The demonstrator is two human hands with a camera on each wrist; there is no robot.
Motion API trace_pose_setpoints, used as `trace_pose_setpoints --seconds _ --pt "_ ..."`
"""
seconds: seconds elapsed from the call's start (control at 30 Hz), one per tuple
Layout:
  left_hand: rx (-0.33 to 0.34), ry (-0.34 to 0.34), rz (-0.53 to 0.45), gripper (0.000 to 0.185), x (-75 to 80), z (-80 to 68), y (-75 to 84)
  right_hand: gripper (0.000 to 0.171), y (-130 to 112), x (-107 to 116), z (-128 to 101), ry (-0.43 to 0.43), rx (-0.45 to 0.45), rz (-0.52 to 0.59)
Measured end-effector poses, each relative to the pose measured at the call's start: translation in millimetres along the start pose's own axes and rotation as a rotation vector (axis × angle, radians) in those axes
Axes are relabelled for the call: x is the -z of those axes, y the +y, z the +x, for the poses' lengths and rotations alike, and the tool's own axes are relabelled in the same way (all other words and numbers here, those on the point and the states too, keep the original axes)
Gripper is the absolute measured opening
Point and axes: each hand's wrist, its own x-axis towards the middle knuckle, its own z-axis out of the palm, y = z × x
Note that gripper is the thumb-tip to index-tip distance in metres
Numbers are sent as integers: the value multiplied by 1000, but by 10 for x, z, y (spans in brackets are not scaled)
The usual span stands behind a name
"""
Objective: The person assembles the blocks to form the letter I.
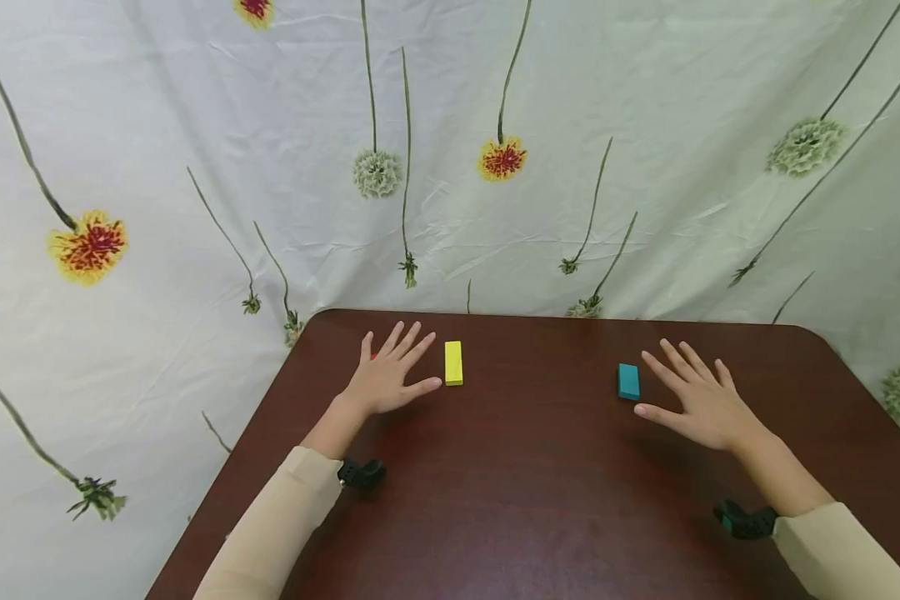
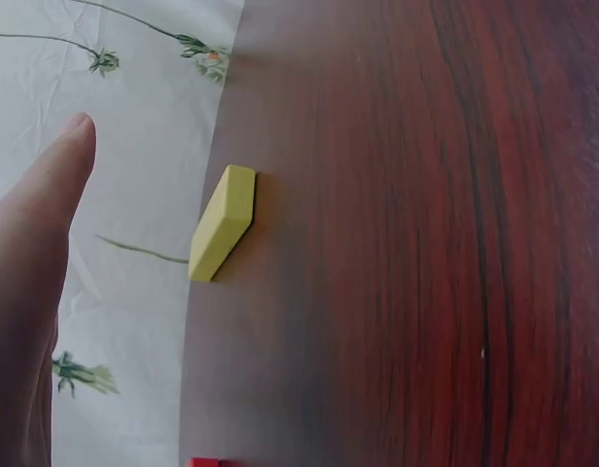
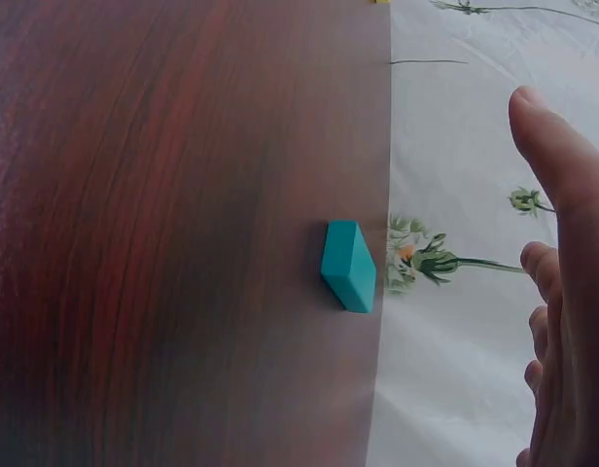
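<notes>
My left hand (image 1: 385, 379) hovers over the table's far left part, fingers spread and holding nothing. Just right of its fingertips lies a yellow block (image 1: 453, 363), which the left wrist view also shows on the wood. A red object (image 1: 373, 357) is mostly hidden behind the left hand; only a bit of it shows. On the other side my right hand (image 1: 701, 404) is held above the table with its fingers spread, holding nothing. Left of its thumb and index finger lies a teal block (image 1: 628, 382), seen apart from the hand in the right wrist view.
The dark reddish-brown wooden table (image 1: 495, 500) has rounded far corners. Behind it hangs a pale cloth (image 1: 450, 225) printed with flowers on long stems. A black strap device (image 1: 362, 473) is on the left wrist, another (image 1: 746, 521) on the right.
</notes>
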Motion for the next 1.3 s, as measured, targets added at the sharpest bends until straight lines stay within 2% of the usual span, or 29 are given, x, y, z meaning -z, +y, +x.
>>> trace_pose_setpoints --seconds 0.4,0.67,0.93,1.3 --pt "3 -9 -38 81 -110 135 67 81 43 -144 147 29 -7 56" --pt "2 -14 -63 83 -262 247 73 73 99 -311 273 69 7 92" --pt "3 -49 -92 86 -364 333 83 72 101 -428 360 48 -8 128" --pt "22 -77 -129 85 -407 434 90 68 105 -509 414 41 -32 170"
